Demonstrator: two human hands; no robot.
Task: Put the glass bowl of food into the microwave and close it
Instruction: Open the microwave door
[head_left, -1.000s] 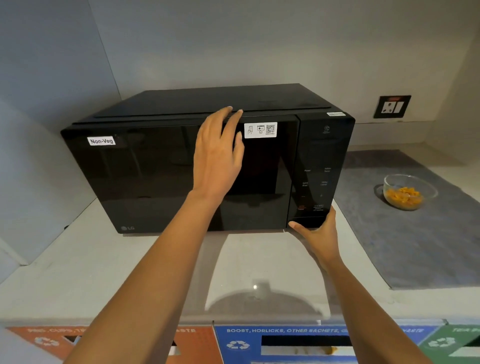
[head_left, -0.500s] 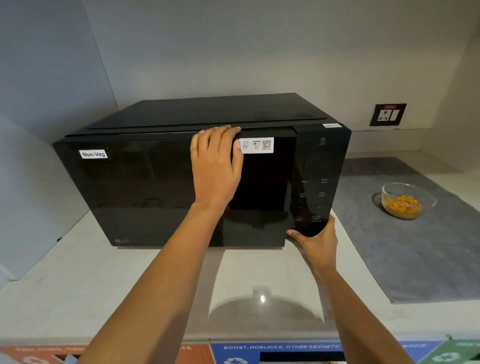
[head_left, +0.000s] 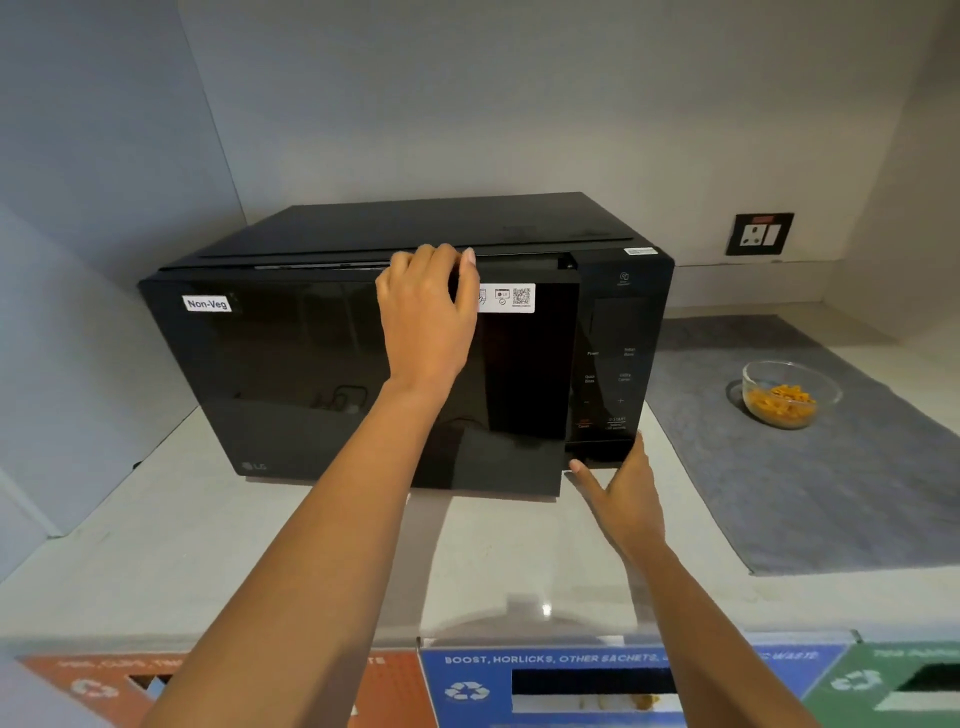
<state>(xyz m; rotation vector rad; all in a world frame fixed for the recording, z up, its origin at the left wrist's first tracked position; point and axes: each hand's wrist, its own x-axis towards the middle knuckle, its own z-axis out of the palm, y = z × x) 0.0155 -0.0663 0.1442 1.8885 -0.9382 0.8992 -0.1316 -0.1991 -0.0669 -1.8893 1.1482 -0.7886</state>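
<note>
A black microwave (head_left: 291, 384) stands on a white counter. Its door (head_left: 509, 395) is swung slightly out at the right edge, so a narrow gap shows beside the control panel (head_left: 608, 384). My left hand (head_left: 426, 317) hooks its fingers over the door's top edge. My right hand (head_left: 623, 493) rests with spread fingers against the microwave's lower right front corner, below the panel. The glass bowl (head_left: 792, 392) with yellow-orange food sits on a grey mat (head_left: 831, 478) to the right of the microwave, away from both hands.
Walls close in on the left, the back and the right. A wall socket (head_left: 759, 234) is behind the mat. Labelled recycling bins, orange (head_left: 104, 686), blue (head_left: 545, 680) and green (head_left: 893, 680), line the counter's front edge below my arms.
My left hand went from flat on the door to curled over its top edge, and the door has come ajar at the right. My right hand stays at the lower corner.
</note>
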